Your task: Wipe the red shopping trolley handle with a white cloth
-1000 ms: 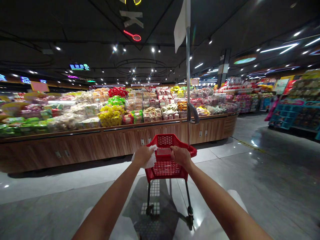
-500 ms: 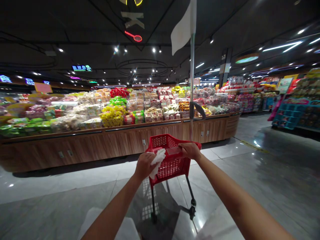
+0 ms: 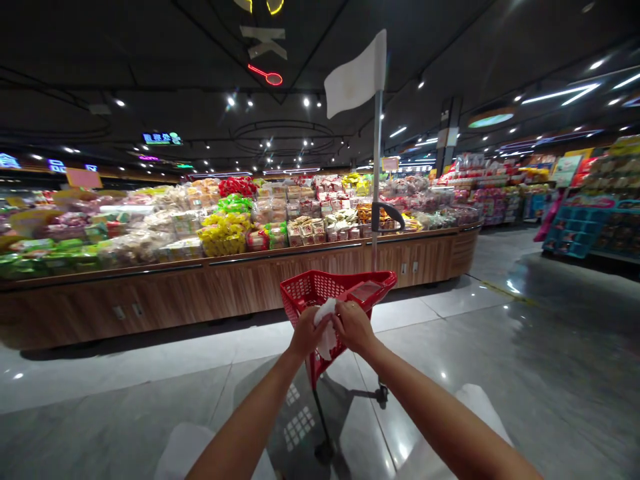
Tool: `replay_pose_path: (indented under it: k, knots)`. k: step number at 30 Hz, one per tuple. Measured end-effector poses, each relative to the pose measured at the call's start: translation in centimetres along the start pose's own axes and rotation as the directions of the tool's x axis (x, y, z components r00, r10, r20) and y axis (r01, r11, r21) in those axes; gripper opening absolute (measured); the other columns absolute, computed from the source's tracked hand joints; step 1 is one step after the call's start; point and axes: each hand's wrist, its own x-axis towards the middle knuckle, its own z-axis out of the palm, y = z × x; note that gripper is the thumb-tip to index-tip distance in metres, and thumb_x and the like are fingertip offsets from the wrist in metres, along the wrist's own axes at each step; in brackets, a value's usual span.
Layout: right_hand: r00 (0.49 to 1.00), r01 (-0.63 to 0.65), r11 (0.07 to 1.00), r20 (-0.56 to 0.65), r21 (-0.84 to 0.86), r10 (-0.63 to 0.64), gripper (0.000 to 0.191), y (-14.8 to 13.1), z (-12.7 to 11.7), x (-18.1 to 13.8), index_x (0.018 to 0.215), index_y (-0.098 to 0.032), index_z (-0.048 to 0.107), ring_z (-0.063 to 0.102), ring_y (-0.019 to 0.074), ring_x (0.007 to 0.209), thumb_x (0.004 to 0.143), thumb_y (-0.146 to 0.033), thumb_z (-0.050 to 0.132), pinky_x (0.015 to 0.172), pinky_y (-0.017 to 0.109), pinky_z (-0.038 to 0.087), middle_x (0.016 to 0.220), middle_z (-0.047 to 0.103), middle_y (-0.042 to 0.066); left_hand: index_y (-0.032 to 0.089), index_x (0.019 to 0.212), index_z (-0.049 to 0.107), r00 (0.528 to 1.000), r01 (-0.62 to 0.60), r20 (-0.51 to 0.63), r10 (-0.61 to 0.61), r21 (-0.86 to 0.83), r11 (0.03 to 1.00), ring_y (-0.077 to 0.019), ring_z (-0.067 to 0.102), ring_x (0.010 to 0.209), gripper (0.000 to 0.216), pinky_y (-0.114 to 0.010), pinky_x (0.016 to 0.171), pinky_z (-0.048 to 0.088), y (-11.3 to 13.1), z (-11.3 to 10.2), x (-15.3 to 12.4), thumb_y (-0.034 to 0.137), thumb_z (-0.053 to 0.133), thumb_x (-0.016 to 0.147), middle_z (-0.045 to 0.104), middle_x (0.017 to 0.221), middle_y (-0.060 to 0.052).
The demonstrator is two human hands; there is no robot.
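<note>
A crumpled white tissue is between my two hands, in front of a red shopping cart. My left hand is closed on its left side. On the right, my right hand pinches its edge, the fingers bent and close to the left thumb. The cart stands turned at an angle just beyond both hands, its handle end to the right of them. Whether my knuckles touch the cart cannot be made out. A pole with a white flag and a dark grey looped grip rises behind the cart.
A long wood-fronted display counter heaped with packaged food runs across ahead. To the right stand blue racks and further shelves, past a strip of grey tiled floor. A dark pillar stands further back.
My right hand has left the cart's handle and moved left to the tissue beside my left hand. The cart has turned, and the flag pole has shifted slightly left and lower in view.
</note>
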Motion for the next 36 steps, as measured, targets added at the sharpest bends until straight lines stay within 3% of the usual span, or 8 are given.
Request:
replay_pose_path:
  k: [3,7,14,20,26,30,33,36]
  knots:
    - [0.996,0.078,0.991,-0.041,0.109,-0.074,0.032,1.9,-0.9,-1.2,0.118,-0.014,0.055,0.057,0.0224,0.097,0.094,-0.028,0.039,0.088,0.034,0.041,0.107,0.066,0.012,0.016,0.095,0.064,0.997,0.008,0.071,-0.006,-0.036,0.999,-0.0194,0.061,0.08,0.041,-0.03,0.075,0.048,-1.1,-0.1,0.1,0.052,0.046,0.088,0.068,0.09,-0.007]
    - [0.994,0.098,0.983,0.022,0.152,-0.103,0.034,3.6,-3.4,-1.9,0.097,-0.017,0.065,0.059,0.0184,0.092,0.096,-0.027,0.032,0.084,0.03,0.042,0.096,0.069,0.008,0.017,0.095,0.065,0.989,0.103,0.11,-0.1,-0.024,0.994,-0.021,0.062,0.081,0.045,-0.032,0.078,0.048,-4.2,-0.6,0.2,0.057,0.044,0.087,0.069,0.088,-0.006]
    - [0.93,-0.14,0.95,0.291,-0.28,0.223,0.04,0.1,-5.4,-1.3,0.073,-0.018,0.069,0.063,0.0182,0.074,0.094,-0.034,0.038,0.067,0.028,0.039,0.079,0.071,0.008,0.018,0.098,0.064,0.972,0.236,-0.019,-0.236,0.069,0.969,-0.0249,0.061,0.098,0.05,-0.037,0.09,0.046,-8.3,1.0,-0.6,0.057,0.035,0.088,0.068,0.1,-0.008]
    - [0.917,-0.114,0.894,0.3,-0.433,0.262,0.028,-3.6,-1.7,-1.6,0.088,-0.015,0.068,0.064,0.025,0.074,0.088,-0.037,0.052,0.06,0.031,0.04,0.082,0.07,0.014,0.019,0.1,0.064,0.982,0.191,-0.027,-0.189,0.169,0.967,-0.0229,0.06,0.1,0.045,-0.037,0.092,0.045,-6.7,2.0,-1.7,0.05,0.032,0.092,0.068,0.102,-0.008]
    - [0.966,0.036,0.899,0.245,-0.436,0.08,0.028,-0.2,-0.9,-2.7,0.085,-0.014,0.066,0.063,0.023,0.068,0.092,-0.023,0.04,0.059,0.031,0.038,0.076,0.067,0.014,0.02,0.111,0.062,0.992,0.116,0.019,-0.125,0.261,0.958,-0.0225,0.059,0.101,0.043,-0.039,0.093,0.043,-2.5,3.3,-1.8,0.043,0.03,0.095,0.068,0.107,-0.007]
    - [0.97,0.003,0.885,0.215,-0.466,0.11,0.024,2.1,-1.8,-2.6,0.082,-0.014,0.067,0.062,0.0221,0.067,0.087,-0.018,0.043,0.06,0.031,0.036,0.077,0.069,0.014,0.026,0.14,0.039,0.988,-0.063,0.152,0.019,0.292,0.954,-0.0214,0.056,0.109,0.046,-0.038,0.096,0.041,0.6,5.1,-1.0,0.04,0.034,0.096,0.06,0.126,-0.006]
    - [0.973,0.032,0.884,0.218,-0.467,0.081,0.024,3.3,-2.4,-2.8,0.082,-0.014,0.067,0.061,0.0206,0.066,0.087,-0.02,0.044,0.061,0.031,0.033,0.076,0.069,0.013,0.026,0.138,0.041,0.948,-0.189,0.31,0.071,0.37,0.91,-0.0231,0.056,0.106,0.046,-0.038,0.093,0.042,0.4,5.5,-0.6,0.036,0.045,0.093,0.062,0.119,-0.007]
    - [0.977,0.075,0.883,0.213,-0.463,0.028,0.024,4.7,-3.1,-3.3,0.079,-0.016,0.066,0.059,0.0185,0.065,0.088,-0.022,0.044,0.06,0.03,0.03,0.074,0.068,0.01,0.022,0.131,0.05,0.928,-0.174,0.373,-0.015,0.469,0.866,-0.0234,0.057,0.106,0.042,-0.037,0.093,0.041,-2.4,4.0,-0.9,0.031,0.052,0.09,0.064,0.116,-0.008]
